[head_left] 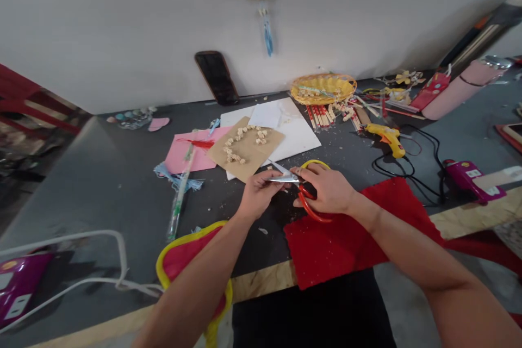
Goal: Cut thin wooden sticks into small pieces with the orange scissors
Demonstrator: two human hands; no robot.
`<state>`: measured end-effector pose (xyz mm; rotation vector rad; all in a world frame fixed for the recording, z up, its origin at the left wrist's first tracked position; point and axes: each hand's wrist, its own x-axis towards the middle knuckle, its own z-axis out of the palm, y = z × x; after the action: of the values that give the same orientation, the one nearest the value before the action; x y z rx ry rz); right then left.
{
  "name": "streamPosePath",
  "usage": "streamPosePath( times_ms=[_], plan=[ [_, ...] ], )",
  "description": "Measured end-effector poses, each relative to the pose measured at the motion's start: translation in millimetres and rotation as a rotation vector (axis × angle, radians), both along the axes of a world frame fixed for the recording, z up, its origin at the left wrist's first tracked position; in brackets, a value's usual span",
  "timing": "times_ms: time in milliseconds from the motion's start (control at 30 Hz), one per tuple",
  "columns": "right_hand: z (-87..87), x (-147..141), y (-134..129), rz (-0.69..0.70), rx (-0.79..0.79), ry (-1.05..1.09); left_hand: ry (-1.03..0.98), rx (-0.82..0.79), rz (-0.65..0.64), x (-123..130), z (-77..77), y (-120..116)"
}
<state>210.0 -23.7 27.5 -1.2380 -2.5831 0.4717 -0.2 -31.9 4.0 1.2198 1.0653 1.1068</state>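
Observation:
My right hand [327, 190] grips scissors [312, 207] with red and yellow handles; their blades are parted and point left. My left hand [261, 191] is closed at the blades, its fingers pinched round something too small to make out. Just beyond my hands, small cream-coloured pieces [228, 151] lie in a curve on a brown paper square [244, 166]. That square overlaps a white sheet [299, 138] and a pink sheet [173, 153]. Under my right forearm a red cloth [338, 253] spreads to the table's front edge.
A yellow basket [322, 99], a yellow glue gun [385, 137] and a pink bottle [463, 87] stand or lie at the back right. A phone [217, 77] leans on the wall. Purple power strips [473, 179] with cables sit at both sides.

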Motion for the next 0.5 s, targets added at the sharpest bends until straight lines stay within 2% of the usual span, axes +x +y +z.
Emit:
streamPosePath(
  times_ms=[233,500],
  plan=[
    [-2.4,3.5,3.0,0.064,-0.015,0.015,-0.070,-0.080,-0.025,-1.0,0.1,0.0],
    [2.7,-2.0,-3.3,-0.059,0.027,-0.042,-0.090,-0.109,0.041,3.4,4.4,-0.7]
  ],
)
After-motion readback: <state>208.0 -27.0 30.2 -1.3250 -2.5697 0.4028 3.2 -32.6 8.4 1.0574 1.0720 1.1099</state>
